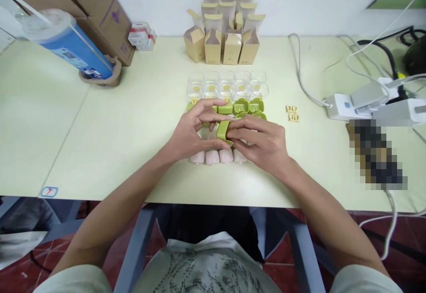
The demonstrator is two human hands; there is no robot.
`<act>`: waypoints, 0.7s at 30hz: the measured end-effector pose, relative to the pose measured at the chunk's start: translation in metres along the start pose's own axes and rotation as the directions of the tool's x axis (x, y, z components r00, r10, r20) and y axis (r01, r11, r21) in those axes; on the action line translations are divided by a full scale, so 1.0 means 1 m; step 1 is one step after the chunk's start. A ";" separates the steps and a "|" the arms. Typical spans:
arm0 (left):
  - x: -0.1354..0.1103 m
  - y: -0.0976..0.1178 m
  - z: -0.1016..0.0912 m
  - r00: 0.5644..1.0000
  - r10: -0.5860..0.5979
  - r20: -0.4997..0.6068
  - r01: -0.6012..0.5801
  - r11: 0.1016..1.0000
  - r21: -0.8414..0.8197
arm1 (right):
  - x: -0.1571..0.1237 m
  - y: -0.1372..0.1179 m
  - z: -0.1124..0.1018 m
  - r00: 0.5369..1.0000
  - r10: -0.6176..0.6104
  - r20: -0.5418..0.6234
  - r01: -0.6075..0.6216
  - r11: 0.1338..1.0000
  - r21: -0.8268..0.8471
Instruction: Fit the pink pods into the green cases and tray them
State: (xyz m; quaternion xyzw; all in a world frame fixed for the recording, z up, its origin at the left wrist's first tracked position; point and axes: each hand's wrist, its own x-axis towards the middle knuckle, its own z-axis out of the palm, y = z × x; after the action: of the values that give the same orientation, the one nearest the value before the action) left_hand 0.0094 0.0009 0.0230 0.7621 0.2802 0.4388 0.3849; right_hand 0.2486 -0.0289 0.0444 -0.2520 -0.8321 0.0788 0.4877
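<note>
Both sets of fingertips pinch one green plastic piece (223, 131), left hand (189, 135) and right hand (262, 144) closed around it just above the pale pink pieces (213, 156). Behind sit more green pieces (248, 105), clear cases (228, 84) and small cardboard boxes (226, 40) on the table (116, 128).

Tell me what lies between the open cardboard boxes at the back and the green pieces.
In the head view, rows of clear plastic cases lie between the cardboard boxes and the green pieces.
</note>
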 end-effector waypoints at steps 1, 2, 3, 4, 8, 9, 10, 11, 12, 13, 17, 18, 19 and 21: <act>0.000 0.001 0.001 1.000 -0.006 -0.001 0.006 1.000 0.010 | 0.000 -0.001 0.000 1.000 0.010 -0.004 -0.010 1.000 0.017; -0.001 0.001 0.003 1.000 -0.013 -0.003 0.013 1.000 0.012 | 0.000 -0.001 0.000 1.000 0.016 -0.006 -0.016 0.999 0.028; -0.001 0.001 0.004 1.000 -0.019 -0.008 0.019 1.000 0.007 | 0.001 0.000 0.000 1.000 0.016 -0.006 -0.016 0.999 0.036; -0.001 0.001 0.005 1.000 -0.025 -0.014 0.025 1.000 -0.008 | 0.001 0.001 0.001 1.000 0.008 -0.005 -0.008 0.999 0.045; -0.001 -0.002 0.006 0.999 -0.035 -0.014 0.033 0.994 -0.107 | 0.000 0.007 0.003 0.998 -0.052 -0.018 0.053 0.996 0.068; 0.000 -0.002 0.005 0.999 -0.033 -0.012 0.031 0.991 -0.127 | -0.001 0.008 0.004 0.998 -0.058 -0.029 0.059 0.997 0.055; 0.001 -0.002 0.004 0.999 -0.034 -0.012 0.032 0.990 -0.138 | -0.001 0.009 0.004 0.997 -0.055 -0.048 0.056 0.998 0.022; 0.001 -0.001 0.003 0.999 -0.037 -0.017 0.034 0.989 -0.144 | -0.002 0.009 0.004 0.996 -0.046 -0.072 0.044 0.999 -0.029; 0.002 0.000 0.002 0.999 -0.039 -0.023 0.036 0.989 -0.146 | -0.003 0.010 0.004 0.995 -0.030 -0.095 0.022 0.996 -0.088; 0.002 0.002 0.001 0.999 -0.040 -0.027 0.036 0.989 -0.144 | -0.004 0.010 0.003 0.993 -0.017 -0.114 0.000 0.990 -0.142; 0.004 0.005 -0.001 0.999 -0.020 -0.029 0.017 0.994 -0.110 | -0.006 0.010 0.002 0.994 0.025 -0.104 -0.047 0.975 -0.217; 0.004 0.005 0.000 0.999 -0.014 -0.031 0.011 0.995 -0.096 | -0.006 0.011 0.002 0.995 0.036 -0.088 -0.054 0.976 -0.212; 0.004 0.005 0.000 0.999 -0.006 -0.035 0.004 0.997 -0.083 | -0.007 0.011 0.002 0.996 0.048 -0.075 -0.063 0.977 -0.205; 0.003 0.003 0.001 0.999 0.011 -0.041 -0.013 0.998 -0.060 | -0.007 0.012 0.002 0.996 0.064 -0.060 -0.074 0.979 -0.190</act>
State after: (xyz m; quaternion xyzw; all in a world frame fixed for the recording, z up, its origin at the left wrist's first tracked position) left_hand 0.0126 0.0014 0.0268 0.7425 0.2701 0.4649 0.3994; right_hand 0.2539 -0.0218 0.0337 -0.3288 -0.8132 0.0081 0.4802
